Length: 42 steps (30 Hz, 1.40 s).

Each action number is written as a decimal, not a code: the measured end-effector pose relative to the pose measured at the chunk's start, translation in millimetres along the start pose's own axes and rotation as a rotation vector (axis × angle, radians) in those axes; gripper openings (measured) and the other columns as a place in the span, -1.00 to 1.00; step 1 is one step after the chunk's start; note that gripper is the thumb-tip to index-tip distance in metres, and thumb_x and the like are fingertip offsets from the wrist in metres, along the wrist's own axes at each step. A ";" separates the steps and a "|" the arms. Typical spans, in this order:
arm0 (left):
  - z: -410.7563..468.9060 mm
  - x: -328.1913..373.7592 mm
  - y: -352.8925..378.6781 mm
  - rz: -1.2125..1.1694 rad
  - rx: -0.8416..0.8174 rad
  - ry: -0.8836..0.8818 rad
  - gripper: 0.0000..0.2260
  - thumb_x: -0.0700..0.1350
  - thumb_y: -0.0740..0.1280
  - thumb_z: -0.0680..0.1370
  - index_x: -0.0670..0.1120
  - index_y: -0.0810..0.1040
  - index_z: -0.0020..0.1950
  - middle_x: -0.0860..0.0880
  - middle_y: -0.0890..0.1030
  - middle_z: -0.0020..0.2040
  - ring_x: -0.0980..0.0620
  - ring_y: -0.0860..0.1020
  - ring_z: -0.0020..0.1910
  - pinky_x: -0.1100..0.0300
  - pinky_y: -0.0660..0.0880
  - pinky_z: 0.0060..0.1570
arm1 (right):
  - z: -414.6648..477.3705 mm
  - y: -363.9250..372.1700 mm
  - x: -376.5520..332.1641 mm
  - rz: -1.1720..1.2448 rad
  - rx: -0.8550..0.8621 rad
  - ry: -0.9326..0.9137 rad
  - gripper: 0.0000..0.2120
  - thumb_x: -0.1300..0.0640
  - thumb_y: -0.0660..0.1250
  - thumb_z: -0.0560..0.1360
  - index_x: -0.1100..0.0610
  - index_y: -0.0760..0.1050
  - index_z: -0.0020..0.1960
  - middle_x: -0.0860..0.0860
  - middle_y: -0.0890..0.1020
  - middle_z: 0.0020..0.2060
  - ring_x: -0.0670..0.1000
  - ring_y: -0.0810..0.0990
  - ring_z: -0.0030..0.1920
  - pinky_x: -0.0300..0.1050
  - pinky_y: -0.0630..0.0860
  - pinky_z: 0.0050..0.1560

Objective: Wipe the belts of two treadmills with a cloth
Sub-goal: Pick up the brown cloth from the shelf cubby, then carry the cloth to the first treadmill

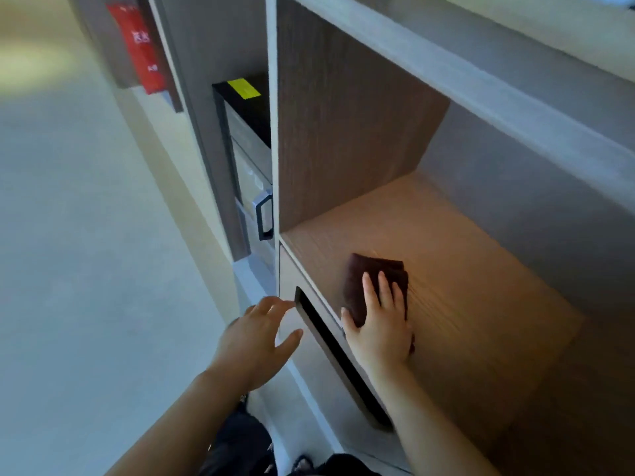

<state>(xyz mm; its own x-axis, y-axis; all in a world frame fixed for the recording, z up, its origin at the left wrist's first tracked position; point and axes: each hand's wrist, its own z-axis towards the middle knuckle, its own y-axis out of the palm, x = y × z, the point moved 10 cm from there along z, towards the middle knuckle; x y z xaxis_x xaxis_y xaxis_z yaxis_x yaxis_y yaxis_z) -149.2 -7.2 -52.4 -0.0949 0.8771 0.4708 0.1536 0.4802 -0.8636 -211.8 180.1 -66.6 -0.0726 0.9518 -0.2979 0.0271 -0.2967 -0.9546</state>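
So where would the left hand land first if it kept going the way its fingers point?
The left hand would probably meet the pale cabinet front first, beside the upper end of its dark recessed handle slot; depth is unclear.

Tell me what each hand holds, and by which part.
Nothing is gripped. The right hand presses flat on the near end of the dark cloth lying on the shelf; the left hand hovers open.

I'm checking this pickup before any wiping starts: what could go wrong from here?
The right hand lies flat on the folded dark brown cloth, not gripping it, so it may slide along the smooth wooden shelf. The cloth sits near the shelf's front edge and could drop off. The open left hand hovers beside the dark recessed slot; fingers might catch there.
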 end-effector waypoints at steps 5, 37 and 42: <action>-48.4 -18.5 -4.9 -0.012 0.085 -0.134 -0.55 0.23 0.09 0.55 0.14 0.24 0.41 0.15 0.29 0.41 0.09 0.49 0.13 0.17 0.39 0.13 | -3.7 -14.2 -10.6 0.183 0.063 -0.118 -0.48 0.11 0.40 0.46 0.13 0.42 0.39 0.11 0.45 0.38 0.20 0.38 0.36 0.16 0.36 0.32; -971.6 -255.4 -36.8 -0.022 0.855 -1.677 -0.52 0.25 0.09 0.52 0.08 0.36 0.38 0.09 0.44 0.32 0.06 0.42 0.27 0.14 0.36 0.18 | -823.7 136.0 -591.9 0.424 -1.064 -1.674 -0.60 0.13 0.37 0.46 0.05 0.49 0.30 -0.09 0.53 0.25 -0.06 0.46 0.26 -0.20 0.34 0.28; -1095.0 -232.8 16.6 -0.093 0.942 -1.954 -0.54 0.24 0.07 0.53 0.08 0.37 0.36 0.12 0.43 0.30 0.10 0.42 0.25 0.19 0.39 0.11 | -999.0 145.4 -594.1 0.350 -1.395 -1.794 -0.64 0.14 0.37 0.44 0.00 0.52 0.24 -0.11 0.60 0.08 -0.02 0.59 0.04 -0.07 0.52 0.10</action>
<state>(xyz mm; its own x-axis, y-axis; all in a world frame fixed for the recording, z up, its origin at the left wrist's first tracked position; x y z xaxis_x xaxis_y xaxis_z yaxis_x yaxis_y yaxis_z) 952.5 -192.8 21.0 -0.7751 -0.5546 0.3026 -0.2492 -0.1717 -0.9531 831.3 -351.2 -24.1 -0.3988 -0.3509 -0.8473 0.6087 0.5898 -0.5307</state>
